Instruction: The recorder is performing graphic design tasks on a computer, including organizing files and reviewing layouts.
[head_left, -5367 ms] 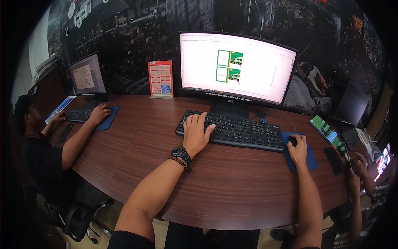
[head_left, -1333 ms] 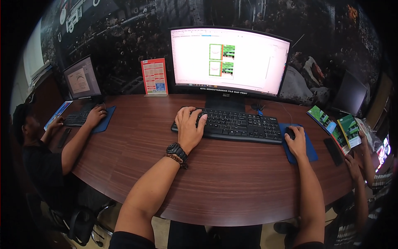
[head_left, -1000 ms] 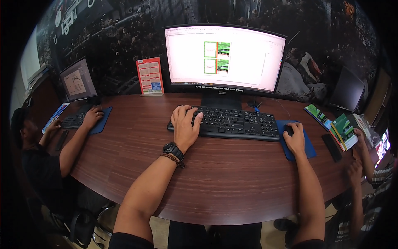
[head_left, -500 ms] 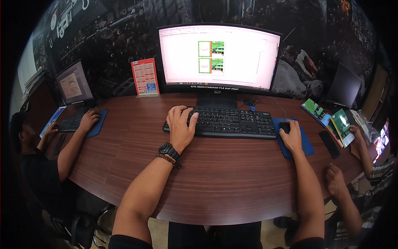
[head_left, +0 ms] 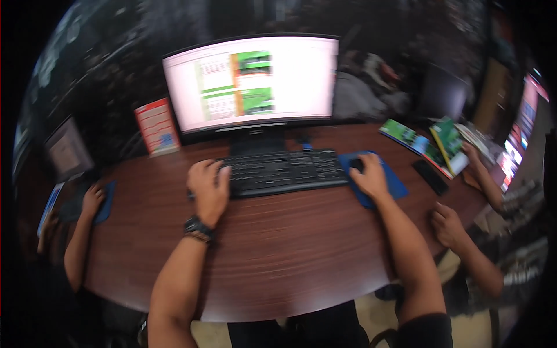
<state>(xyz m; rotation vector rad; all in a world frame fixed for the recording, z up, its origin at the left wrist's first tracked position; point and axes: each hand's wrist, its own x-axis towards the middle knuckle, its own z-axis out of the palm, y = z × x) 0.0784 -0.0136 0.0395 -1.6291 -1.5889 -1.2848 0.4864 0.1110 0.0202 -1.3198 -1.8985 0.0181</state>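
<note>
Black keys lie under the person's left hand, whose fingers rest a little apart over the left end of the keyboard, with the thumb held away from them; blur hides whether any key is pressed. The right hand drapes over the mouse, its fingers curled down on it and the thumb along the near side, while the blue mat shows beyond and beside them. The step in hand seems to be steering the mouse with keys ready under the other fingers. To do it well, the right grip should stay light, with the wrist low, so that small moves come from the fingers rather than the whole forearm. The left fingers do best hovering loosely, pressing one key cleanly without brushing its neighbours. The mouse sits near the keyboard's right end, so a wide leftward sweep could bump it; lifting and resetting on the mat is safer. Eyes belong on the monitor, beyond both sets of fingers, since the hands can work by feel on the worktop.
</note>
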